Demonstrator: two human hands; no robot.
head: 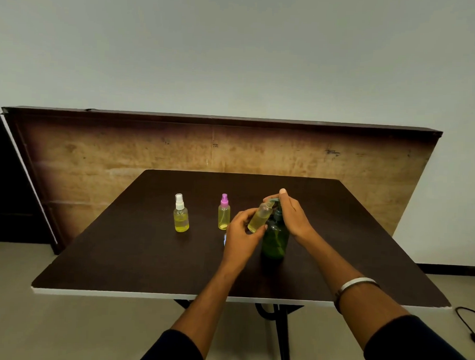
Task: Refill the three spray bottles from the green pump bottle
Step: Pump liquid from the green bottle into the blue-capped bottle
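Now pumping into the third, uncapped spray bottle [259, 218] near the table's [118, 256] middle.
The left hand [240, 234] is gripping it tilted under the green pump bottle's [275, 240] spout while the right hand [292, 213] is pressing the pump head; liquid risks spilling if the narrow mouth slips aside.

Dark table [118, 256], two spray bottles [181, 215], green pump bottle [274, 242]

Bare room (folding table [135, 257], blank wall [236, 49])
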